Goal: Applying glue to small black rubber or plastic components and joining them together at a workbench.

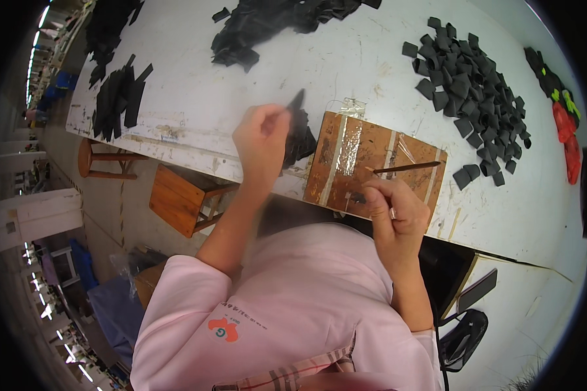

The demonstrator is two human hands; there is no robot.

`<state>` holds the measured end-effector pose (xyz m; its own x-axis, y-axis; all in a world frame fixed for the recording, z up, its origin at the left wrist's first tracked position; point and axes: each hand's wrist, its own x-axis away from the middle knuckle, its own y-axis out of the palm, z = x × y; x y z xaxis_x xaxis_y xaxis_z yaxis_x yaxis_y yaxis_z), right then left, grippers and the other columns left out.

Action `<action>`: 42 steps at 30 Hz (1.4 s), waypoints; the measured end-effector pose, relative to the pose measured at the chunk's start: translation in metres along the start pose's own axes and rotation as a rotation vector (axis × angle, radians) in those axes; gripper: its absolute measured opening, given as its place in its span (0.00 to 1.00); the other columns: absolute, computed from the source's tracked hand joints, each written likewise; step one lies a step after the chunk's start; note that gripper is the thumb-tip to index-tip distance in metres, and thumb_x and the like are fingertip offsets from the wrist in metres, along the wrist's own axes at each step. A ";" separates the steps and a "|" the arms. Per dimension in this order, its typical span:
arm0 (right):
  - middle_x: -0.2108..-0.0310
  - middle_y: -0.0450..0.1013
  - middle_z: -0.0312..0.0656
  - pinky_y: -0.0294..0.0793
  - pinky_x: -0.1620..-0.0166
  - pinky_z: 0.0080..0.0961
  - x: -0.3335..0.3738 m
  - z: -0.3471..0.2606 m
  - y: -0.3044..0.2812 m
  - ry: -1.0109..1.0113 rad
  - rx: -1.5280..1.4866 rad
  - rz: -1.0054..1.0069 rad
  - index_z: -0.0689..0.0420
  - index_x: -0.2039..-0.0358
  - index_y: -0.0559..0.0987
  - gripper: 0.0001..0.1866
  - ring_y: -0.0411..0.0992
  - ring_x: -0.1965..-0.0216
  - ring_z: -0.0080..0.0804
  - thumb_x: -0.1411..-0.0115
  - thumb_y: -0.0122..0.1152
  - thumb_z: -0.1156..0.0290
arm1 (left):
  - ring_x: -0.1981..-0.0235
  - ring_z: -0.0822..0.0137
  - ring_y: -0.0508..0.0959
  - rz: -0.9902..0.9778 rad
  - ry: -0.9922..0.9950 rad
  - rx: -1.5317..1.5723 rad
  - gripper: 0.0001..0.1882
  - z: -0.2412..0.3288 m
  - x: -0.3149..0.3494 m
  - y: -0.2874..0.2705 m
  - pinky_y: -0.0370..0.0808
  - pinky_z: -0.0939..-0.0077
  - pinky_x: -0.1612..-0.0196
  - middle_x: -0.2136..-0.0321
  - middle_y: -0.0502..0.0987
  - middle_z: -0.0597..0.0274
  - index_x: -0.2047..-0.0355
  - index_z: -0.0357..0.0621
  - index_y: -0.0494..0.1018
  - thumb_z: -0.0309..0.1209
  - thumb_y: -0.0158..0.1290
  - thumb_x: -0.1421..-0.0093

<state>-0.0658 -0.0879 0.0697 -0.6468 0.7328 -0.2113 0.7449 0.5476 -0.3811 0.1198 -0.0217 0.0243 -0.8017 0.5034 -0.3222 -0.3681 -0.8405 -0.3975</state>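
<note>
My left hand (264, 133) is raised over the front edge of the table, its fingers pinched and slightly blurred. A black fabric strip (297, 101) sticks out from them, above a small heap of black strips (299, 143). My right hand (400, 212) is closed over the near right part of a brown wooden board (326, 176), thumb against curled fingers. What it grips, if anything, is hidden. A dark pencil (411, 167) with a sharpened tip shows just beyond its knuckles; whether it touches the hand I cannot tell. Clear tape (350, 146) crosses the board.
Many small black folded fabric pieces (469, 91) lie spread at the right. Black strips are heaped at the far middle (261, 29) and left (119, 101). Wooden stools (176, 199) stand by the left edge. A phone (477, 290) and black pouch (466, 339) lie lower right.
</note>
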 end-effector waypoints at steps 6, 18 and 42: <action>0.77 0.69 0.41 0.67 0.79 0.19 -0.004 -0.018 0.001 -0.087 0.018 0.189 0.62 0.71 0.75 0.11 0.67 0.80 0.30 0.59 0.61 0.84 | 0.77 0.81 0.67 -0.528 -0.175 0.556 0.02 0.081 0.032 -0.004 0.66 0.88 0.73 0.77 0.69 0.69 0.72 0.35 0.68 0.19 0.48 0.48; 0.78 0.67 0.40 0.67 0.79 0.24 -0.001 -0.002 -0.018 -0.297 0.446 0.351 0.62 0.75 0.72 0.09 0.68 0.78 0.33 0.60 0.58 0.82 | 0.77 0.78 0.72 -0.401 -0.152 0.462 0.06 0.104 0.049 0.020 0.68 0.87 0.79 0.74 0.74 0.61 0.70 0.37 0.68 0.20 0.51 0.50; 0.76 0.68 0.41 0.64 0.80 0.16 0.000 -0.007 -0.028 -0.123 0.045 0.237 0.62 0.72 0.74 0.08 0.66 0.81 0.23 0.55 0.60 0.79 | 0.82 0.83 0.67 -0.536 -0.177 0.523 0.02 0.097 0.049 0.024 0.65 0.91 0.79 0.82 0.71 0.67 0.74 0.34 0.70 0.19 0.51 0.49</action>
<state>-0.0857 -0.1006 0.0864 -0.4726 0.7823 -0.4058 0.8715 0.3464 -0.3471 0.0260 -0.0371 0.0823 -0.4978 0.8664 -0.0400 -0.8672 -0.4977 0.0114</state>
